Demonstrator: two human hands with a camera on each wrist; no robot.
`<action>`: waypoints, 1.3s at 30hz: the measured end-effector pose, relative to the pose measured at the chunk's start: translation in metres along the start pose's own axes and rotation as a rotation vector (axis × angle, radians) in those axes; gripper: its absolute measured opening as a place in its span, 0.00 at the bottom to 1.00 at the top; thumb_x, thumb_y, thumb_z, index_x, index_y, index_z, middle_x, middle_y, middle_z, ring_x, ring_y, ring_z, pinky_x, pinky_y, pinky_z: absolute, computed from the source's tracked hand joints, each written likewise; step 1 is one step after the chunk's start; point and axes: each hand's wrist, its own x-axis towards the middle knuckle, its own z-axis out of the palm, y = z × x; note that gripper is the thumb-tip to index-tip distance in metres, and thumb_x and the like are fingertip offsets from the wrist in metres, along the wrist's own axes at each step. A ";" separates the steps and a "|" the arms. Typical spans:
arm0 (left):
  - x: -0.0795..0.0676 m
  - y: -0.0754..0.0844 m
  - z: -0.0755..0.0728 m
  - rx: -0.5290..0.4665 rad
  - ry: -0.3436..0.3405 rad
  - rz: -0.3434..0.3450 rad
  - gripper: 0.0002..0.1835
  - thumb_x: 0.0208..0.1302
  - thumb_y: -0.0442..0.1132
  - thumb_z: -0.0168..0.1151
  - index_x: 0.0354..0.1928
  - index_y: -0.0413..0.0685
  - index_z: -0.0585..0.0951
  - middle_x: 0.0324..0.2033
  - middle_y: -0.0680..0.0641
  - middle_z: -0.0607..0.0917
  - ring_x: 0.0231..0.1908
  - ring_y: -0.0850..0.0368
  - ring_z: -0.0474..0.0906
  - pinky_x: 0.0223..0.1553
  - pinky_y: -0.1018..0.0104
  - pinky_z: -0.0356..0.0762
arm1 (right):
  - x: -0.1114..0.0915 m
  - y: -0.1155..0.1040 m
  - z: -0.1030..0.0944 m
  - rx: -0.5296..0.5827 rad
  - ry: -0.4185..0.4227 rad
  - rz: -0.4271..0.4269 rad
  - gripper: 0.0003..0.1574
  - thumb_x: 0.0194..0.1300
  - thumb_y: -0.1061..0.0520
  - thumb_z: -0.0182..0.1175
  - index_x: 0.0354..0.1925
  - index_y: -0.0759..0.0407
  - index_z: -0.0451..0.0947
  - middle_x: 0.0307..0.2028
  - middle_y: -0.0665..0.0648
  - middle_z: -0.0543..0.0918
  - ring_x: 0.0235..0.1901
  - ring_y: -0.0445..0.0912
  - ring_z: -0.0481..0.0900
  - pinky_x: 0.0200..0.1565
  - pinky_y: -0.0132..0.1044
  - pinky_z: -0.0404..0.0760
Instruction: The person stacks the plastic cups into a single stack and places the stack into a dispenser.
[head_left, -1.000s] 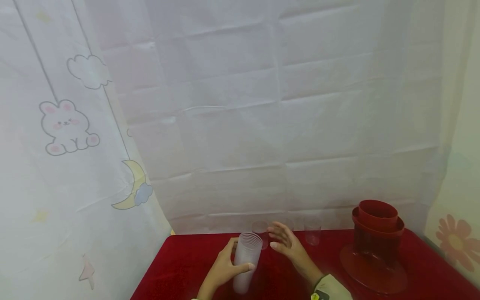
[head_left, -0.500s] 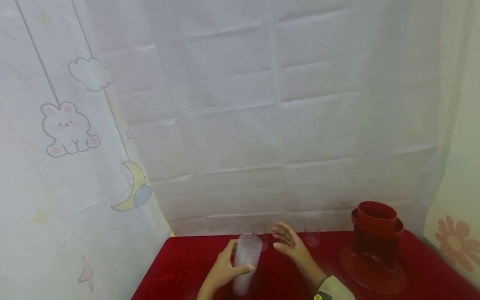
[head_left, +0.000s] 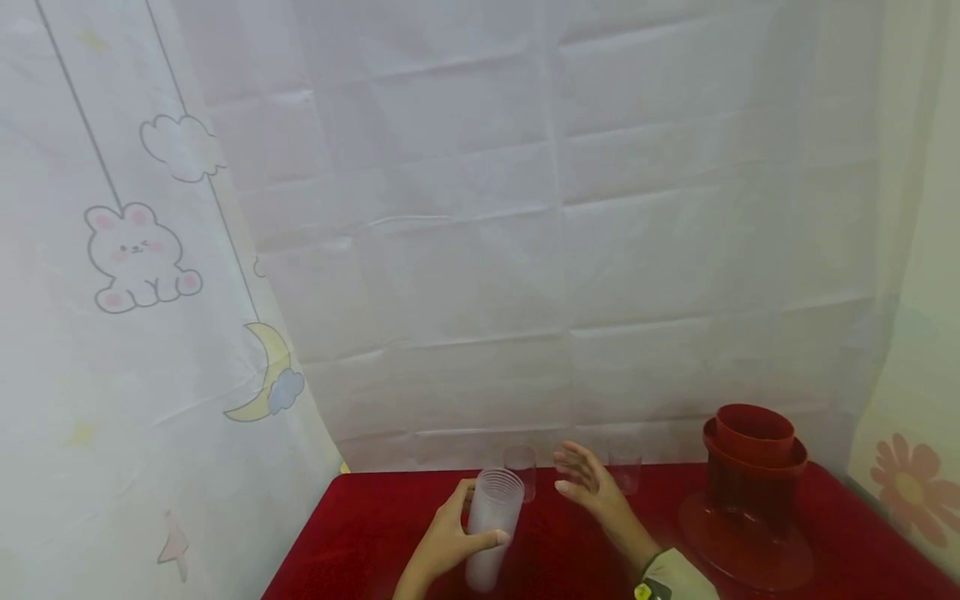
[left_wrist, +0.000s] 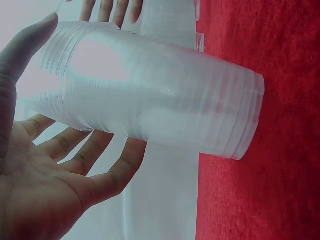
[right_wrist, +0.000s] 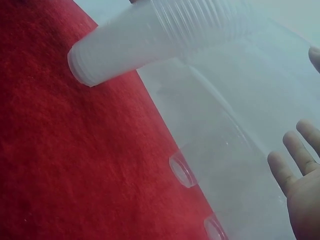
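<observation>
My left hand (head_left: 448,537) grips a tall stack of nested clear plastic cups (head_left: 496,508), thumb on the near side and fingers behind. In the left wrist view the stacked cups (left_wrist: 150,90) lean with their rims past the thumb and their base close over the red cloth. To the right of the stack, my right hand (head_left: 596,492) hangs with spread, slightly bent fingers and holds nothing. Behind the hands, a single clear cup (head_left: 521,477) and another clear cup (head_left: 625,477) stand upright near the table's far edge.
A red plastic container (head_left: 755,467) with a wide round base stands at the right of the red-covered table (head_left: 367,517). A creased white sheet (head_left: 450,283) hangs right behind the far edge, with printed sheets at both sides.
My right hand has drifted a little to the right, away from the stack and the left single cup. The left hand keeps its grip on the stack, almost still.
</observation>
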 end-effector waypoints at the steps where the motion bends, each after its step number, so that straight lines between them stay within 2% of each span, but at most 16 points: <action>1: 0.000 0.000 0.000 -0.001 0.000 -0.003 0.35 0.58 0.51 0.73 0.64 0.57 0.68 0.53 0.50 0.78 0.50 0.53 0.76 0.41 0.54 0.82 | 0.000 0.000 -0.001 0.000 0.001 -0.003 0.38 0.69 0.63 0.60 0.72 0.55 0.59 0.65 0.62 0.72 0.65 0.61 0.69 0.55 0.36 0.76; 4: -0.001 0.000 0.000 -0.006 -0.003 -0.008 0.35 0.58 0.51 0.72 0.65 0.57 0.67 0.53 0.50 0.78 0.50 0.53 0.76 0.42 0.53 0.82 | 0.000 0.001 -0.003 0.005 0.000 -0.008 0.38 0.68 0.63 0.60 0.72 0.55 0.59 0.66 0.63 0.72 0.65 0.60 0.69 0.55 0.36 0.76; 11: -0.001 0.000 0.002 -0.007 -0.001 -0.005 0.35 0.58 0.51 0.73 0.65 0.58 0.67 0.54 0.50 0.78 0.50 0.52 0.76 0.42 0.53 0.82 | -0.002 0.003 -0.008 -0.002 -0.003 0.006 0.39 0.70 0.62 0.60 0.73 0.54 0.57 0.68 0.65 0.69 0.61 0.41 0.74 0.54 0.36 0.77; 13: 0.000 -0.001 0.001 -0.002 -0.001 -0.003 0.35 0.58 0.50 0.73 0.64 0.58 0.68 0.53 0.50 0.79 0.50 0.53 0.77 0.41 0.54 0.82 | -0.002 0.003 -0.010 -0.011 0.013 0.003 0.39 0.69 0.63 0.60 0.73 0.56 0.56 0.68 0.67 0.68 0.60 0.42 0.74 0.53 0.36 0.78; 17: 0.000 0.000 0.000 -0.002 -0.003 -0.001 0.35 0.58 0.50 0.73 0.64 0.58 0.68 0.52 0.51 0.79 0.49 0.53 0.77 0.40 0.55 0.82 | -0.001 0.003 -0.014 -0.047 0.057 0.009 0.39 0.69 0.63 0.61 0.73 0.56 0.57 0.67 0.66 0.70 0.63 0.51 0.73 0.53 0.37 0.77; 20: 0.001 0.001 0.000 -0.006 -0.003 -0.001 0.35 0.57 0.50 0.73 0.64 0.58 0.68 0.52 0.50 0.79 0.49 0.53 0.77 0.40 0.55 0.82 | 0.000 0.003 -0.017 -0.066 0.069 0.003 0.39 0.69 0.62 0.61 0.73 0.56 0.58 0.66 0.66 0.70 0.64 0.58 0.70 0.53 0.37 0.77; 23: 0.001 0.000 0.000 -0.003 -0.002 -0.003 0.35 0.57 0.51 0.73 0.64 0.58 0.68 0.52 0.50 0.79 0.49 0.53 0.77 0.40 0.55 0.82 | 0.001 0.004 -0.019 -0.067 0.070 0.005 0.39 0.69 0.62 0.62 0.73 0.56 0.57 0.67 0.65 0.70 0.65 0.61 0.69 0.53 0.36 0.77; 26: 0.001 0.000 0.000 0.001 -0.001 -0.005 0.35 0.57 0.51 0.73 0.65 0.59 0.67 0.53 0.51 0.78 0.49 0.53 0.76 0.40 0.54 0.82 | 0.000 0.004 -0.021 -0.067 0.080 0.016 0.40 0.68 0.61 0.62 0.73 0.56 0.58 0.66 0.63 0.71 0.65 0.61 0.69 0.53 0.35 0.77; 33: 0.001 -0.002 0.000 -0.002 0.005 -0.003 0.35 0.58 0.50 0.73 0.65 0.60 0.67 0.52 0.51 0.78 0.50 0.53 0.76 0.40 0.54 0.82 | -0.001 0.006 -0.027 -0.082 0.087 0.023 0.40 0.69 0.60 0.63 0.73 0.55 0.58 0.67 0.63 0.71 0.63 0.51 0.73 0.53 0.34 0.77; 39: 0.001 -0.002 0.000 0.004 0.007 -0.008 0.35 0.57 0.50 0.73 0.64 0.60 0.67 0.52 0.51 0.79 0.49 0.54 0.76 0.40 0.54 0.82 | 0.000 0.008 -0.033 -0.077 0.086 0.020 0.39 0.69 0.60 0.62 0.73 0.52 0.58 0.67 0.62 0.70 0.64 0.53 0.71 0.53 0.33 0.77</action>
